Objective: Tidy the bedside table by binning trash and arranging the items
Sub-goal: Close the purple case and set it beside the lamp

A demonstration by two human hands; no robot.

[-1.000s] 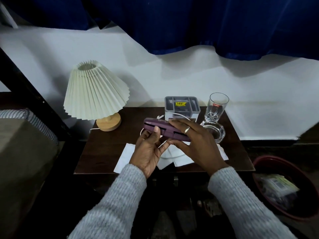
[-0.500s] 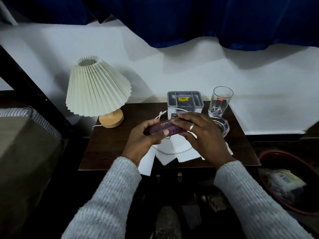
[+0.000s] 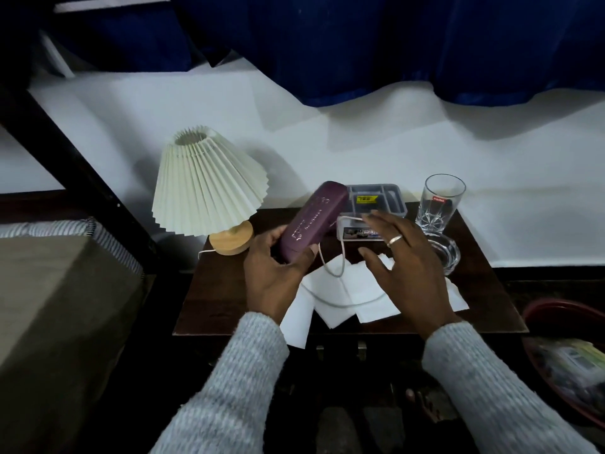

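the left hand [image 3: 278,276] grasps a purple spectacle case [image 3: 312,226] by its near end, thumb on one side and fingers wrapped behind; the case is raised clear of the bedside table [image 3: 222,299] and tilted, its far end pointing up and away toward the grey organiser box [image 3: 373,204]. pale lettering runs along the upper face of the case, too small to read. the right hand [image 3: 406,273] is released, fingers spread and flat, palm down, hovering above the white paper sheets [image 3: 343,303] and holding nothing; a ring sits on one finger. the paper sheets lie loosely overlapped on the front half of the dark wooden table top, with one sheet overhanging the front edge. a thin white cable [image 3: 340,260] loops across the sheets and runs up toward the organiser box at the rear centre. a clear drinking glass [image 3: 440,204] stands upright at the rear right corner, just behind a glass ashtray [image 3: 447,253], which is partly covered by the right hand. a lamp [image 3: 206,194] with a pleated cream shade and a round wooden base stands at the rear left corner. a red bin [image 3: 563,322] sits on the floor to the right of the table and contains a plastic packet [image 3: 573,362]. both forearms wear grey knitted sleeves.
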